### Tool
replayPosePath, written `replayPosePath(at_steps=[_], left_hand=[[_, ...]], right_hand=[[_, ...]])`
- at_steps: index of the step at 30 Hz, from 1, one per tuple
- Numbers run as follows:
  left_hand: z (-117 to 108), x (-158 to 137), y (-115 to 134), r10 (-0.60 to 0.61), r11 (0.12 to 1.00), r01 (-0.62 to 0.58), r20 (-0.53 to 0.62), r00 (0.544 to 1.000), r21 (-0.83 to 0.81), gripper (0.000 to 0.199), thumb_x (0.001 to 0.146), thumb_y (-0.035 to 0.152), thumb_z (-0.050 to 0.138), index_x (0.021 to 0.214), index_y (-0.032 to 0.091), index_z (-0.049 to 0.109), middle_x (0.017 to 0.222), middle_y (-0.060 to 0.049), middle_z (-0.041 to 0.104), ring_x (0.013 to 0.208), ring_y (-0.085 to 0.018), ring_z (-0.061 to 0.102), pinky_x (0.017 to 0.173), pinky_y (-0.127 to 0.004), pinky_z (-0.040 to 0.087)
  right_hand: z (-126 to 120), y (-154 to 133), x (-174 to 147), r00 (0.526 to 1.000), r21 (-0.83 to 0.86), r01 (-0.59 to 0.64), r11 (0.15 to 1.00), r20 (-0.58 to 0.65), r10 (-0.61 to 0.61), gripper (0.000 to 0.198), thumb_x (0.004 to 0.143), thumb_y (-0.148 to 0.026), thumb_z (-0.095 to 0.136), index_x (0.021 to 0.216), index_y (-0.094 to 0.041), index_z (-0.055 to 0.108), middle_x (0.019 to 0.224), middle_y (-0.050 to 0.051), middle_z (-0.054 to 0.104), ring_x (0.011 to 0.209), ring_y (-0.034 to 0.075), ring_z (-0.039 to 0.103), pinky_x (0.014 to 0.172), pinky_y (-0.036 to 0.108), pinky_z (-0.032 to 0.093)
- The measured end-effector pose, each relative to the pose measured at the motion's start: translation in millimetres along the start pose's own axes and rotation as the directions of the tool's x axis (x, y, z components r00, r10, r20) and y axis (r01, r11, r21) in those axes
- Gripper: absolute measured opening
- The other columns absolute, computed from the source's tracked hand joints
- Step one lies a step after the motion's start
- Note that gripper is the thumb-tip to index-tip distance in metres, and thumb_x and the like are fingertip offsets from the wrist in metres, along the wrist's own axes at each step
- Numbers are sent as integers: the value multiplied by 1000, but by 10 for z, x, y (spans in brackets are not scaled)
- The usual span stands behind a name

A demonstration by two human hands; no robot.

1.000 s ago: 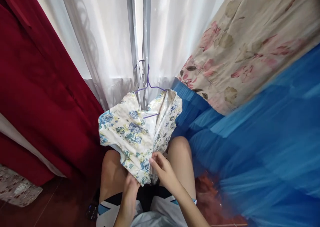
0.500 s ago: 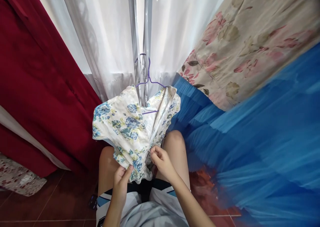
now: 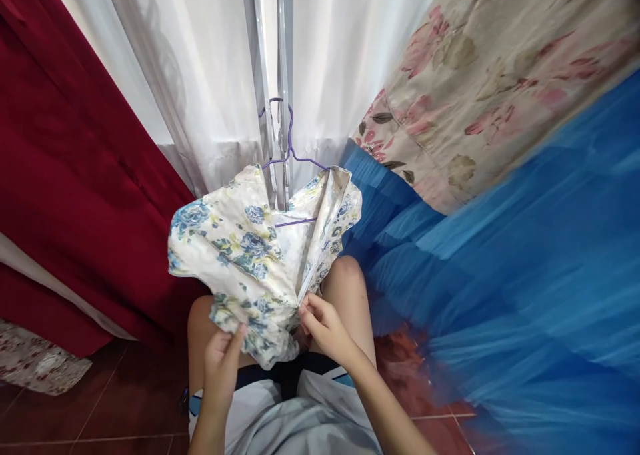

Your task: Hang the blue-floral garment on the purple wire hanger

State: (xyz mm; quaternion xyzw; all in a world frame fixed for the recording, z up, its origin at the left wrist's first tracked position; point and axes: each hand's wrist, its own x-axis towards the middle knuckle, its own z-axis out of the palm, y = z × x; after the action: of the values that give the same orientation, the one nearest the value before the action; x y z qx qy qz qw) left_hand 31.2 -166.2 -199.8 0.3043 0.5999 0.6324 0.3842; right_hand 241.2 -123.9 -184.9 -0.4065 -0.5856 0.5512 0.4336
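A white blouse [image 3: 240,241] with blue flowers hangs from a purple wire hanger [image 3: 291,149] above my knees. Its neckline is open, and a pale placket or zipper strip runs down to the lower middle. My left hand [image 3: 223,358] pinches the blouse's lower left edge, thumb on top of the cloth. With bent fingers, my right hand [image 3: 323,321] grips the blouse at the bottom of that strip. What lies exactly between the right fingertips is too small to make out.
Grey metal bars [image 3: 283,55] stand behind the hanger, before white curtains [image 3: 200,61]. Red cloth [image 3: 85,175] hangs at the left. At the right hang a beige floral garment [image 3: 450,128] and blue tulle [image 3: 525,261]. Red tiles [image 3: 120,401] cover the floor.
My left hand has moved left, pulling the blouse's lower left side outward. The blouse is spread wider and the hanger sits slightly farther left in view. My right hand stays nearly in place.
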Motion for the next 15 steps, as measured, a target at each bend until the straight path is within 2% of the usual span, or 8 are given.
replayPosePath(at_steps=[2, 4, 6, 9, 10, 12, 14, 15], left_hand=[[-71, 92, -30, 144, 989, -147, -201, 969, -3, 45, 70, 38, 80, 106, 14, 67, 103, -11, 72, 100, -27, 67, 91, -38, 54], [-44, 65, -13, 314, 949, -313, -264, 912, 46, 40, 77, 32, 75, 112, 18, 63, 113, -9, 68, 107, -23, 64, 95, -35, 51], [84, -51, 17, 430, 895, -417, -57, 901, 159, 27, 84, 29, 68, 108, 19, 64, 109, -9, 67, 102, -21, 64, 93, -33, 51], [370, -215, 24, 409, 818, -509, 350, 843, 270, 18, 89, 25, 61, 105, 19, 66, 105, -8, 67, 99, -21, 64, 90, -33, 51], [461, -235, 13, 400, 801, -527, 402, 824, 283, 19, 89, 24, 60, 106, 19, 65, 106, -8, 67, 99, -21, 64, 90, -32, 50], [601, -224, -13, 423, 784, -551, 404, 811, 285, 17, 89, 22, 59, 105, 20, 63, 100, -6, 68, 93, -19, 64, 85, -30, 50], [677, -179, -25, 449, 765, -578, 410, 794, 283, 4, 90, 21, 57, 92, 20, 60, 86, -3, 66, 82, -17, 62, 78, -27, 49], [695, -158, -19, 452, 756, -591, 428, 783, 283, 6, 91, 21, 55, 85, 20, 57, 80, -3, 63, 78, -17, 61, 76, -27, 48]], right_hand=[[-12, 9, -30, 1000, -23, -18, 1000, -5, 18, 25, 95, -35, 51, 77, -20, 46, 58, -5, 46, 51, 10, 42, 50, 22, 31], [-4, -7, -51, 999, -32, -39, 999, -39, 37, 24, 95, -35, 53, 76, -19, 50, 56, -5, 46, 49, 9, 40, 48, 22, 30], [13, -43, -60, 997, -37, -54, 998, -65, 52, 25, 93, -35, 55, 76, -18, 55, 55, -4, 48, 48, 9, 40, 48, 22, 30], [51, -104, -61, 997, -42, -53, 998, -60, 50, 25, 90, -36, 60, 75, -15, 60, 56, -3, 51, 49, 9, 43, 48, 22, 32], [67, -120, -62, 997, -43, -48, 998, -55, 46, 25, 89, -36, 62, 75, -15, 61, 56, -2, 52, 50, 9, 44, 49, 22, 33], [98, -148, -64, 998, -23, -48, 999, -45, 47, 26, 88, -37, 64, 73, -15, 60, 56, -2, 55, 50, 9, 47, 49, 22, 34], [115, -194, -55, 997, 44, -68, 997, -37, 69, 28, 86, -39, 66, 72, -15, 60, 55, -1, 57, 47, 9, 47, 47, 22, 35], [110, -235, -38, 995, 88, -88, 992, -32, 92, 29, 85, -40, 67, 72, -15, 59, 53, -1, 57, 45, 9, 47, 45, 21, 35]])
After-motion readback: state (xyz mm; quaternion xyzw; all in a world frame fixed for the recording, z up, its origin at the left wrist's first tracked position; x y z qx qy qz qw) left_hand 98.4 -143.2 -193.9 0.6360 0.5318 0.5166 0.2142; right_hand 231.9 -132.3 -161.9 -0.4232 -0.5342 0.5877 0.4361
